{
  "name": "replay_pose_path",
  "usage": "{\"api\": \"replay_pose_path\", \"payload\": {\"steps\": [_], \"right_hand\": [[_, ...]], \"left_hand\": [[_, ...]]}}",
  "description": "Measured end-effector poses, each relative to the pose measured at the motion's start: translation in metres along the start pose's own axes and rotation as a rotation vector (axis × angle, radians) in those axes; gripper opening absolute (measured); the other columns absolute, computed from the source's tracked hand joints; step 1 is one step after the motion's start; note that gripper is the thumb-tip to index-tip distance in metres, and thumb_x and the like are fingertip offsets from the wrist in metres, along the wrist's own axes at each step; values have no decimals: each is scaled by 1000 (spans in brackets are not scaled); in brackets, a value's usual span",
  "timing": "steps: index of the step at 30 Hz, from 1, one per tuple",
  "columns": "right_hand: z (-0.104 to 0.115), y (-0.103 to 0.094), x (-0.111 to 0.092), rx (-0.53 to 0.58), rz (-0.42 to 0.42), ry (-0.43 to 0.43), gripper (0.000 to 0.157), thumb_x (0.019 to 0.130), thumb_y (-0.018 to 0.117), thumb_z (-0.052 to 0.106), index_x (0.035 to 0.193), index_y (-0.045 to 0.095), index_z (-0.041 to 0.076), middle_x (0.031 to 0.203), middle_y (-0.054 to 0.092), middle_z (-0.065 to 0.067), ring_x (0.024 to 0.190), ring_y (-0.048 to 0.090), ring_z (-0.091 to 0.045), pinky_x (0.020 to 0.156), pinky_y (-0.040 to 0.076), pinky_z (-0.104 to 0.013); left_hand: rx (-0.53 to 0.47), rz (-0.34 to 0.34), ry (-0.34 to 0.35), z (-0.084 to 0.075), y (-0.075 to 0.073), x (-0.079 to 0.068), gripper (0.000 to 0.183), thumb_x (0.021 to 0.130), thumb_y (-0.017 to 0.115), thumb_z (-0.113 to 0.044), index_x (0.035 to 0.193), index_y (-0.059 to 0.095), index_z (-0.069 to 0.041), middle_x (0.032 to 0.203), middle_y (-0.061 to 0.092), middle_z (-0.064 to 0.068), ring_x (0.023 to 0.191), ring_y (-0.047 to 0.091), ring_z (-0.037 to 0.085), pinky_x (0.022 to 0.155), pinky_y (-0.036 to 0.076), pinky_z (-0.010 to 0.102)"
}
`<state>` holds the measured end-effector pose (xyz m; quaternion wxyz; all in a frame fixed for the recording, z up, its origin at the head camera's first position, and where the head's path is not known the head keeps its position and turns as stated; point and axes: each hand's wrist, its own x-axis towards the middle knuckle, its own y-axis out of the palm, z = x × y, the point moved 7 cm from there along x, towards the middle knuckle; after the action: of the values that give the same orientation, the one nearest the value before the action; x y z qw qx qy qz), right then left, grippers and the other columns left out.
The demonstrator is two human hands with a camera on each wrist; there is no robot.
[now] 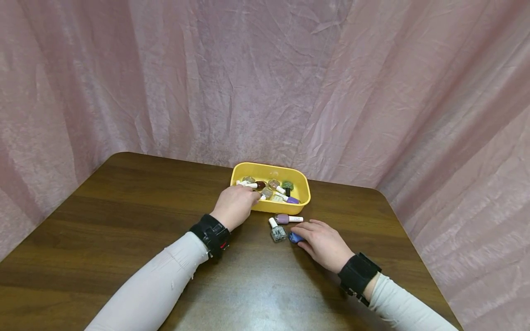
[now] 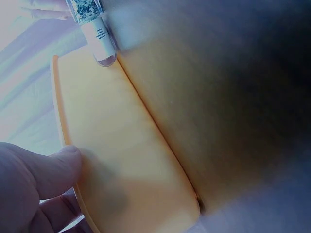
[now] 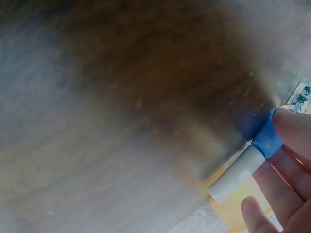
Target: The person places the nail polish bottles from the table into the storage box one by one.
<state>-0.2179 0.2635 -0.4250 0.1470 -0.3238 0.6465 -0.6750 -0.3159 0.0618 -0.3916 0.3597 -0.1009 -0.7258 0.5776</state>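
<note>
A yellow plastic tub [image 1: 279,208] holds several nail polish bottles. My left hand [image 1: 235,202] is at its near left side; in the left wrist view the thumb [image 2: 58,167] lies over the rim, with the other fingers behind the wall. My right hand [image 1: 327,243] pinches a blue nail polish bottle [image 1: 295,237] low over the table; its white cap [image 3: 238,174] shows in the right wrist view. Beside it are a clear nail polish bottle with dark flakes [image 1: 278,234] and a mauve nail polish bottle [image 1: 282,219], both lying in front of the tub.
The brown wooden table [image 1: 136,220] has rounded far corners. A pink curtain [image 1: 265,82] hangs behind it and along the right side. Inside the tub, a purple bottle [image 1: 293,200] and a green one [image 1: 287,185] lie toward the right.
</note>
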Motion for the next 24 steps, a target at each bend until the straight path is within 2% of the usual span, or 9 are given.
{"api": "replay_pose_path", "payload": {"steps": [9, 24], "right_hand": [[1, -3, 1, -8, -8, 29, 39, 92, 92, 13, 129, 79, 8, 123, 78, -5, 115, 74, -27, 103, 60, -49], [1, -4, 0, -27, -17, 41, 35, 94, 91, 17, 125, 80, 9, 118, 77, -3, 109, 75, -23, 101, 60, -48]], "left_hand": [[-6, -5, 0, 1, 2, 0, 11, 105, 76, -17, 110, 85, -14, 102, 82, 5, 94, 76, 30, 84, 61, 48], [3, -16, 5, 2, 3, 1, 10, 104, 77, -17, 108, 86, -14, 99, 81, 6, 90, 75, 30, 82, 61, 46]]}}
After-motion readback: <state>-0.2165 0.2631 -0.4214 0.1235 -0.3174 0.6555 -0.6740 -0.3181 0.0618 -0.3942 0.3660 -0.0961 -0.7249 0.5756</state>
